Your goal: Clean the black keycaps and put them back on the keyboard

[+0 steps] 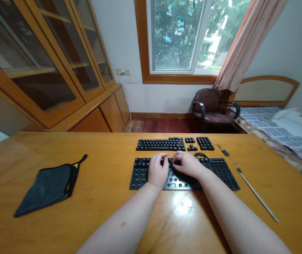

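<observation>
A black keyboard (139,176) lies in front of me on the table, most of its keycaps off and its switches bare; caps show along its top row. My left hand (157,170) rests over its left-middle part, fingers bent and thumb apart from them, with nothing visible in between. Beside it, my right hand (186,164) has its fingers curled down at the top row; whatever they grip is hidden. Behind the keyboard, loose black keycaps (160,144) are laid out in keyboard order. A coiled black cable (200,155) sits behind my right hand.
On the right lie a wire keycap puller (225,152) with a dark handle and a thin white-handled brush (258,195). A folded grey cloth (49,185) lies on the left of the wooden table (100,225). Beyond stand an armchair (209,100), a bed and a glass-door cabinet.
</observation>
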The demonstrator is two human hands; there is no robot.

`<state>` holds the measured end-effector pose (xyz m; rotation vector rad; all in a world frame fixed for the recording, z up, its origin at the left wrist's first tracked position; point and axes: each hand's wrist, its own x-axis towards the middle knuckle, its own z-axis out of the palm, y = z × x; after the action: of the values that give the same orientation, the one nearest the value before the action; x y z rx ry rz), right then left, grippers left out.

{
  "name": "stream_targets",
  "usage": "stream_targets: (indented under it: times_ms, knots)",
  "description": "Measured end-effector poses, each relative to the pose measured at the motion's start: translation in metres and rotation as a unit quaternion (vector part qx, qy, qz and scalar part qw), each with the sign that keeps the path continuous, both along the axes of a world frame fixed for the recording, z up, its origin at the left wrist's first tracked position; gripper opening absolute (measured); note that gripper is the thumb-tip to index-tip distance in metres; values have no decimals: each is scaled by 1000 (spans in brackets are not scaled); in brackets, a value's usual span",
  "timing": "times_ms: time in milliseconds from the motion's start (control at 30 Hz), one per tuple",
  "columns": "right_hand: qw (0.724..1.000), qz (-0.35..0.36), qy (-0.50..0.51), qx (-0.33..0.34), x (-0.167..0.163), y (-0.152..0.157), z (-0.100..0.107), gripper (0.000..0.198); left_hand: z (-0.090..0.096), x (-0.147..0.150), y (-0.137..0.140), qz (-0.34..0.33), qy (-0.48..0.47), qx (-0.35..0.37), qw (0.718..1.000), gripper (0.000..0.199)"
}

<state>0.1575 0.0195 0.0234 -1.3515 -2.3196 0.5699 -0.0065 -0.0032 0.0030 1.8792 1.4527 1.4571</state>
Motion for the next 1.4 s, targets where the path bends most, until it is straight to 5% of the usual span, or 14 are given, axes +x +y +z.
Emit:
stream_targets:
  times_ms: [167, 400, 700, 867, 1067, 1233, 1400]
  knots:
    - [1000, -14, -11, 4, -1, -1, 1, 11, 2, 1, -1, 4, 32, -7, 999, 15]
    - [999, -47, -21, -16, -4, -2, 4, 6, -13, 8, -2, -9, 212, -12, 977, 26]
    - [997, -52, -49, -15, -3, 2, -3, 6, -15, 8, -1, -22, 230, -42, 972, 32]
    - [995, -61, 49, 62, -3, -5, 1, 10, -3, 7, -6, -16, 194, -61, 979, 26]
    - [963, -105, 175, 175, -5, -12, -12, 22, 36, -1, -12, 12, 170, -12, 985, 21]
    - [965, -100, 158, 186, -7, -11, -19, 22, 59, -3, 44, 12, 269, -50, 962, 25]
    - [967, -93, 146, 187, -9, -12, -17, 22, 49, 6, 130, 6, 372, -157, 915, 30]
